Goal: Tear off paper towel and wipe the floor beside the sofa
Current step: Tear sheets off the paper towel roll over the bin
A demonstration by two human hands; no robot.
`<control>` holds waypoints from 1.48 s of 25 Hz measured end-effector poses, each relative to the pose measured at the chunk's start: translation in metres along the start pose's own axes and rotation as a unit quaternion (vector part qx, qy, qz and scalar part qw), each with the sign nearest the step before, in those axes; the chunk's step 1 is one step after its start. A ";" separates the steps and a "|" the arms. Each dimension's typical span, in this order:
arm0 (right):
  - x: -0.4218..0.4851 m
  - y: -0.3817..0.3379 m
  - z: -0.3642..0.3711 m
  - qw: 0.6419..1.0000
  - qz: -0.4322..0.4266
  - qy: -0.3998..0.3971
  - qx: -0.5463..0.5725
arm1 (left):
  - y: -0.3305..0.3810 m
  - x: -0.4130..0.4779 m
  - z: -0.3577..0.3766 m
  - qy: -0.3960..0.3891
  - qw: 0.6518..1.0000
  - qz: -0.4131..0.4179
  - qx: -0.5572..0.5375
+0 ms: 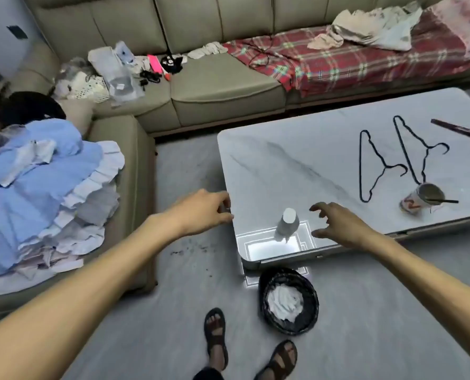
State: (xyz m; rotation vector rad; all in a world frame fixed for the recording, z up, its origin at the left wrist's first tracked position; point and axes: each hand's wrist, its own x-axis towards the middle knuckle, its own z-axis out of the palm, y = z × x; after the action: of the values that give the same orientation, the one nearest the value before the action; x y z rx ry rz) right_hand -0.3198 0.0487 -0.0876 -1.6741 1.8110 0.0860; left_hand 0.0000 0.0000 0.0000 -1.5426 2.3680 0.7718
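hands are reaching over the table (297,160) corner, both spread wide and holding nothing: left hand (203,209) at the edge, right hand (338,223) just beside the towel roll (287,222) standing between them. tearing is not yet begun; dark crumbs (192,246) are lying unwiped on the floor (187,165) below the left hand, beside the sofa (135,171). a bin (288,303) is sitting nearer the feet, under the roll.

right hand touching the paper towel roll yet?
Apart. The head view shows bare table between the right hand and the paper towel roll.
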 end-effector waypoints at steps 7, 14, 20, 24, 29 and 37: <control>0.165 0.053 0.115 0.998 0.017 0.052 -0.026 | -0.050 0.173 0.157 -0.039 0.984 -0.012 -0.171; 0.219 0.059 0.156 0.994 0.029 0.043 -0.097 | -0.071 0.230 0.229 -0.074 0.965 -0.001 -0.251; 0.195 0.007 0.119 0.965 0.018 -0.016 0.262 | -0.060 0.227 0.200 -0.067 0.957 0.064 -0.275; 0.184 -0.010 0.136 0.861 0.060 -0.018 0.504 | -0.073 0.222 0.188 -0.070 0.913 -0.013 -0.402; 0.170 -0.019 0.191 0.755 0.128 -0.016 0.642 | -0.106 0.221 0.204 -0.170 0.737 -0.091 -0.648; 0.175 -0.035 0.161 0.702 0.092 0.079 0.702 | -0.117 0.227 0.207 -0.137 0.623 -0.131 -0.759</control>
State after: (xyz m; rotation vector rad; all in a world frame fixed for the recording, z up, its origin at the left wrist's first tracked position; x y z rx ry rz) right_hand -0.2140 -0.0340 -0.2872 -0.3603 1.3641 -1.1091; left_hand -0.0139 -0.1051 -0.3114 -1.7029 0.7826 2.9762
